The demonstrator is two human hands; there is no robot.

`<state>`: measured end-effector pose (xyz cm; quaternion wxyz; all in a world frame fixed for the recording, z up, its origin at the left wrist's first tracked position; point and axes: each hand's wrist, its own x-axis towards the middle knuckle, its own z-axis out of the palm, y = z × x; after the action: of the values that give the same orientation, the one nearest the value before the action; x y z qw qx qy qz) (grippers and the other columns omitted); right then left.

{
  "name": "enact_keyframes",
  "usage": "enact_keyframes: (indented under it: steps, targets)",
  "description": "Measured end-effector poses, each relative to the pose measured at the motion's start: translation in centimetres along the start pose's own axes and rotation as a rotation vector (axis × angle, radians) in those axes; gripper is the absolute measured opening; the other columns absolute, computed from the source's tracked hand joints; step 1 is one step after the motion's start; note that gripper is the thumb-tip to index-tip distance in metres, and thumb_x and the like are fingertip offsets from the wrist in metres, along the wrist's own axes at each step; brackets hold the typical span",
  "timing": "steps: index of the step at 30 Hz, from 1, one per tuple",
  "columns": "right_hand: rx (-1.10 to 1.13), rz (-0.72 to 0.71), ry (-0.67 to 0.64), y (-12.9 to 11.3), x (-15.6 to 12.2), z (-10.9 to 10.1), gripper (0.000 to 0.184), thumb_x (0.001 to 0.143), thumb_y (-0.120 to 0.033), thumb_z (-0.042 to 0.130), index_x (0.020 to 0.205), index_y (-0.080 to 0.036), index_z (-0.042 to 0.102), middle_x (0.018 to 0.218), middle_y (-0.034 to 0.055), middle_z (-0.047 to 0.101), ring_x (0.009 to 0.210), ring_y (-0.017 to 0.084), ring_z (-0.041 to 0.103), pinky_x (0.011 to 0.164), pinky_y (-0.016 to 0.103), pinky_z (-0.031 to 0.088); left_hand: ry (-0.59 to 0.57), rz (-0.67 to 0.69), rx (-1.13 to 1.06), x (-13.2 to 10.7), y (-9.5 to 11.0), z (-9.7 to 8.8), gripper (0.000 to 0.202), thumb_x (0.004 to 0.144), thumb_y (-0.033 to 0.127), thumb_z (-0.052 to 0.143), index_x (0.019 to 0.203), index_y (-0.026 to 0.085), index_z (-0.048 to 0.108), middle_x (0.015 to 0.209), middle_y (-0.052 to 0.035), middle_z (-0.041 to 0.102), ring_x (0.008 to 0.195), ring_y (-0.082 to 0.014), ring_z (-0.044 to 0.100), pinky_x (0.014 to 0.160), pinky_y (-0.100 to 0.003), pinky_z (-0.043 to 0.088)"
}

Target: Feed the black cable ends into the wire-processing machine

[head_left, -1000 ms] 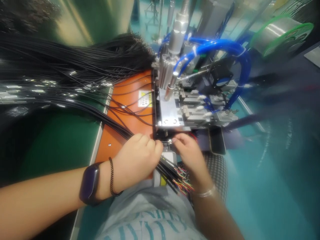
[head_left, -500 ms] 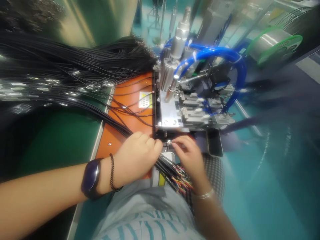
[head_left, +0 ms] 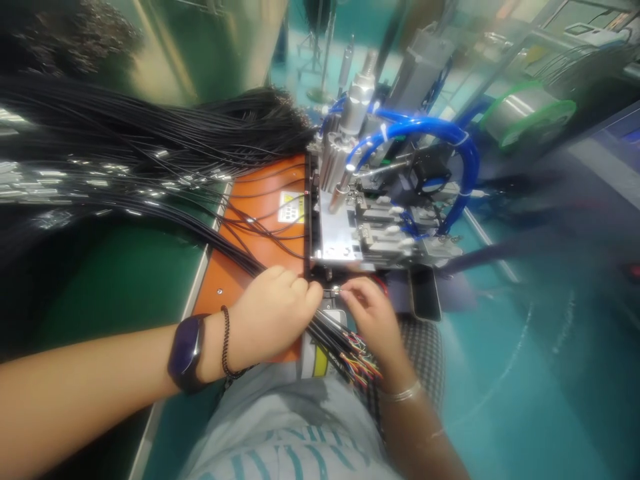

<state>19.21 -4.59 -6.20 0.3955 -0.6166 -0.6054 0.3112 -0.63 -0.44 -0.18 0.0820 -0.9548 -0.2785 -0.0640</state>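
Observation:
My left hand (head_left: 273,313) is closed around a bundle of thin black cables (head_left: 330,337) whose stripped ends show coloured wires (head_left: 363,363) near my lap. My right hand (head_left: 373,317) pinches a small metal part (head_left: 336,290) at the front edge of the machine (head_left: 340,240). Both hands meet at that spot, fingertips almost touching. A dark wristband and a bead bracelet sit on my left wrist, a thin bangle on my right.
A large mass of black cables (head_left: 150,153) fans across the green bench (head_left: 115,280) and the orange plate (head_left: 265,200). Blue air hoses (head_left: 425,130) loop over the machine. A green wire spool (head_left: 530,113) stands at the back right. Teal floor lies to the right.
Both hands stay at the machine's front edge. My right fingers have shifted slightly left toward the left hand. The view has tilted a little.

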Motion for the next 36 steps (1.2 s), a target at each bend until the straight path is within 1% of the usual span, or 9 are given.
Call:
enact_keyframes:
  steps: [3, 6, 9, 14, 23, 28, 32, 34, 36]
  targets:
    - [-0.019, -0.107, 0.062, -0.9, -0.9, -1.1, 0.015, 0.083, -0.022, 0.06, 0.098, -0.024, 0.062, 0.09, 0.0029, 0.06, 0.077, 0.017, 0.056, 0.069, 0.03, 0.046, 0.002, -0.009, -0.014, 0.1, -0.1, 0.0, 0.011, 0.079, 0.007, 0.049, 0.079, 0.016, 0.055, 0.063, -0.002, 0.054, 0.059, -0.0196, 0.052, 0.056, -0.032, 0.036]
    - [0.033, -0.397, -0.085, -2.2, -1.9, -2.4, 0.026, 0.084, -0.014, 0.058, 0.103, -0.031, 0.064, 0.084, 0.0014, 0.063, 0.077, 0.017, 0.058, 0.071, 0.033, 0.047, 0.022, -0.014, -0.037, 0.2, -0.1, -0.1, 0.013, 0.079, 0.005, 0.047, 0.076, 0.016, 0.053, 0.062, -0.002, 0.054, 0.058, -0.0191, 0.052, 0.055, -0.032, 0.036]
    - [0.05, -0.521, -0.181, -3.0, -2.4, -3.1, 0.034, 0.086, -0.009, 0.051, 0.107, -0.032, 0.065, 0.081, 0.0017, 0.065, 0.075, 0.017, 0.058, 0.07, 0.035, 0.047, 0.03, -0.017, -0.046, 0.2, -0.1, -0.1, 0.014, 0.078, 0.005, 0.046, 0.074, 0.017, 0.052, 0.061, -0.002, 0.053, 0.057, -0.0193, 0.051, 0.054, -0.033, 0.035]
    - [0.061, -0.521, -0.15, -2.4, -2.3, -2.6, 0.032, 0.082, -0.011, 0.06, 0.106, -0.031, 0.065, 0.084, 0.0023, 0.068, 0.077, 0.019, 0.059, 0.069, 0.036, 0.048, 0.04, -0.024, -0.047, 0.1, -0.1, 0.2, 0.012, 0.078, 0.006, 0.048, 0.075, 0.017, 0.052, 0.061, -0.0012, 0.052, 0.057, -0.0184, 0.05, 0.055, -0.032, 0.035]
    - [0.033, -0.546, -0.06, -1.9, -2.3, -1.1, 0.043, 0.079, -0.005, 0.06, 0.111, -0.033, 0.063, 0.089, 0.0025, 0.071, 0.08, 0.021, 0.059, 0.071, 0.039, 0.049, 0.01, -0.024, -0.027, 0.4, -1.1, 0.4, 0.013, 0.076, 0.006, 0.048, 0.074, 0.017, 0.053, 0.064, -0.003, 0.055, 0.06, -0.0203, 0.052, 0.056, -0.034, 0.037]
    - [0.009, -0.502, -0.006, -2.0, -1.1, -0.5, 0.035, 0.08, -0.006, 0.061, 0.105, -0.03, 0.068, 0.089, 0.0019, 0.072, 0.08, 0.019, 0.059, 0.074, 0.038, 0.048, 0.025, 0.015, 0.001, 0.5, -1.9, 0.6, 0.011, 0.081, 0.008, 0.049, 0.079, 0.016, 0.056, 0.072, -0.0048, 0.059, 0.069, -0.0192, 0.055, 0.061, -0.032, 0.041]
    - [0.047, -0.393, 0.105, -1.4, -0.3, -0.4, 0.026, 0.08, -0.01, 0.064, 0.095, -0.029, 0.072, 0.081, 0.0005, 0.071, 0.078, 0.018, 0.059, 0.073, 0.036, 0.048, 0.171, 0.133, 0.006, 0.3, -1.7, 0.3, 0.014, 0.087, 0.011, 0.047, 0.094, 0.013, 0.059, 0.09, -0.0079, 0.065, 0.081, -0.0187, 0.059, 0.07, -0.033, 0.047]
    - [0.08, -0.353, 0.16, -1.1, -0.1, -0.3, 0.025, 0.079, -0.011, 0.066, 0.095, -0.03, 0.072, 0.079, 0.0, 0.071, 0.078, 0.018, 0.059, 0.072, 0.035, 0.048, 0.287, 0.182, 0.007, 0.0, -1.5, 0.2, 0.019, 0.087, 0.013, 0.048, 0.102, 0.011, 0.059, 0.105, -0.0107, 0.065, 0.092, -0.0207, 0.059, 0.077, -0.035, 0.048]
    - [0.096, -0.347, 0.188, -0.9, -0.1, -0.3, 0.027, 0.078, -0.01, 0.067, 0.095, -0.03, 0.072, 0.08, -0.0006, 0.07, 0.078, 0.018, 0.058, 0.073, 0.035, 0.047, 0.346, 0.209, 0.001, -0.3, -1.1, 0.3, 0.022, 0.087, 0.013, 0.048, 0.106, 0.01, 0.059, 0.114, -0.0119, 0.063, 0.1, -0.0234, 0.058, 0.083, -0.037, 0.048]
